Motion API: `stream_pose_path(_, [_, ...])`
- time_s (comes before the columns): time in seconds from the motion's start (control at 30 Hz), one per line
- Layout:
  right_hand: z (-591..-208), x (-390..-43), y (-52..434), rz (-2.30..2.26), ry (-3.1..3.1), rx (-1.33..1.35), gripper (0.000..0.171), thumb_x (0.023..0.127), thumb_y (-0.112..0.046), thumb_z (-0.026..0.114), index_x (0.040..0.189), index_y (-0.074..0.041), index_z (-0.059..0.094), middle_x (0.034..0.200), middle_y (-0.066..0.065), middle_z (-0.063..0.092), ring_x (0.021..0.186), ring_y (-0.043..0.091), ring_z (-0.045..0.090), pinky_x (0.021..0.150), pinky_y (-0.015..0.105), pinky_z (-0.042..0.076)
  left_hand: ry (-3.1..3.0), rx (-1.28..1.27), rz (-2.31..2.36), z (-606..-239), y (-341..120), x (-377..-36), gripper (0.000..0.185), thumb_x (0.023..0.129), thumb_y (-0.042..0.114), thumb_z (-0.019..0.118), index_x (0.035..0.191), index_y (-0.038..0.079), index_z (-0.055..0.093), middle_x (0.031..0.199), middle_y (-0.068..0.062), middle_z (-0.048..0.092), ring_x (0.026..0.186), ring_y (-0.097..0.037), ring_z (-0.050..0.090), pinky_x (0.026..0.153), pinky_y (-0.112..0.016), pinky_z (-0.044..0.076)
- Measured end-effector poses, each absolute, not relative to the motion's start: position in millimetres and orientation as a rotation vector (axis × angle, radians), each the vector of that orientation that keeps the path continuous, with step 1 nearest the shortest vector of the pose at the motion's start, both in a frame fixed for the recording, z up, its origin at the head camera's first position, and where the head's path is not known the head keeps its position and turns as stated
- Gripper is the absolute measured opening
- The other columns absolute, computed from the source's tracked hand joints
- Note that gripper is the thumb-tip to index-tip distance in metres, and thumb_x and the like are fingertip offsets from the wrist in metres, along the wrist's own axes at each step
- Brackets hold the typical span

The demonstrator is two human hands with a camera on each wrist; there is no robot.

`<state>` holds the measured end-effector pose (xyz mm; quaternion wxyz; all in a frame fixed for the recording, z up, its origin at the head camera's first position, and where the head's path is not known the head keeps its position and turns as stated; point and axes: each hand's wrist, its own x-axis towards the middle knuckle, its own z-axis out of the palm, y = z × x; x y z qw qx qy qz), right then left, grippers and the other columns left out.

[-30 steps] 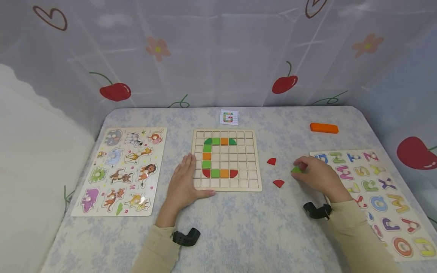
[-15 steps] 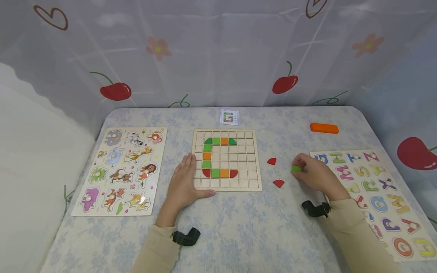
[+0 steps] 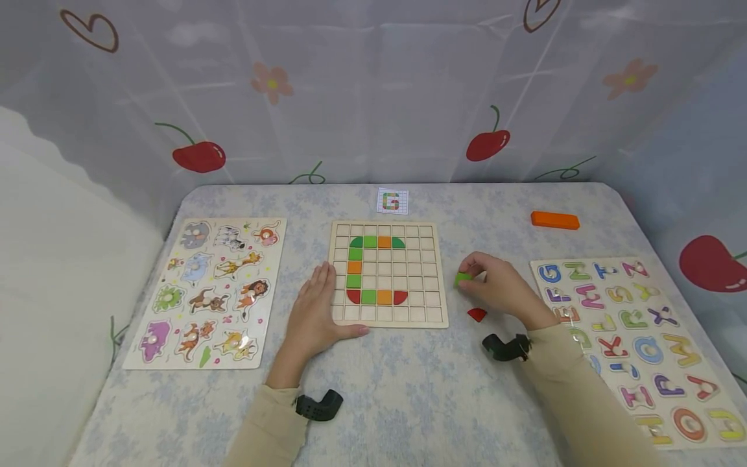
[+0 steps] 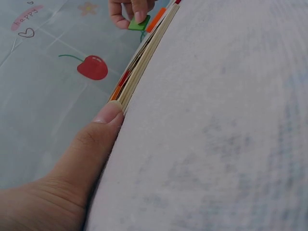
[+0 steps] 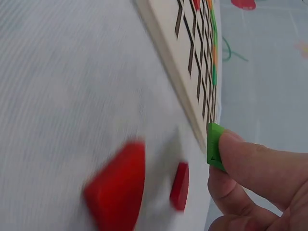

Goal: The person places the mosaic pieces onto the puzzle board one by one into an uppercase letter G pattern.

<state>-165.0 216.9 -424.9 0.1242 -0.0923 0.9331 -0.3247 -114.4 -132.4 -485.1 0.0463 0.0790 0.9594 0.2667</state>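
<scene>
My right hand (image 3: 500, 288) pinches a green square tile (image 3: 462, 279) between thumb and fingers, just right of the wooden grid board (image 3: 420, 279). The right wrist view shows that tile (image 5: 214, 147) held above the table. With fingers straight, my left hand (image 3: 313, 314) rests against the board's left edge, its thumb along the front edge. Green, orange and red tiles on the board form a C-like outline. A red quarter-circle piece (image 3: 476, 314) lies below my right hand. A second red piece (image 5: 180, 187) shows in the right wrist view but is hidden in the head view.
A small pattern card (image 3: 393, 201) lies behind the board. On the left is an animal puzzle (image 3: 218, 324), on the right a letter puzzle (image 3: 642, 337) partly under the right arm. An orange bar (image 3: 555, 220) lies at the back right.
My right hand has moved left from the letter puzzle's edge toward the board, carrying the green tile, and now covers one red piece. My left hand stays put.
</scene>
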Motion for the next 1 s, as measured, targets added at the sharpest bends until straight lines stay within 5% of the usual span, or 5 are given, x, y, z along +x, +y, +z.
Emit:
stream_pose_path(0.47, [-433, -175, 140, -1.060, 2.593, -0.395, 0.016, 0.090, -0.017, 0.074, 0.101, -0.017, 0.062, 0.096, 0.002, 0.064, 0.091, 0.019, 0.058, 0.078, 0.031, 0.048, 2.932, 0.235, 0.818, -487, -132, -115, 0.140, 0.061, 0.074, 0.079, 0.159, 0.005, 0.008, 0.169, -0.008, 0.005, 0.157, -0.024, 0.003, 0.128, -0.045, 0.010])
stream_pose_path(1.0, [-438, -178, 118, -0.965, 2.636, -0.450, 0.013, 0.090, -0.016, 0.074, 0.099, -0.018, 0.066, 0.099, 0.001, 0.060, 0.093, 0.020, 0.056, 0.086, 0.035, 0.050, 2.947, 0.244, 0.814, -488, -132, -115, 0.139, 0.062, 0.076, 0.078, 0.160, 0.005, 0.009, 0.168, -0.008, 0.006, 0.157, -0.024, 0.005, 0.128, -0.045, 0.011])
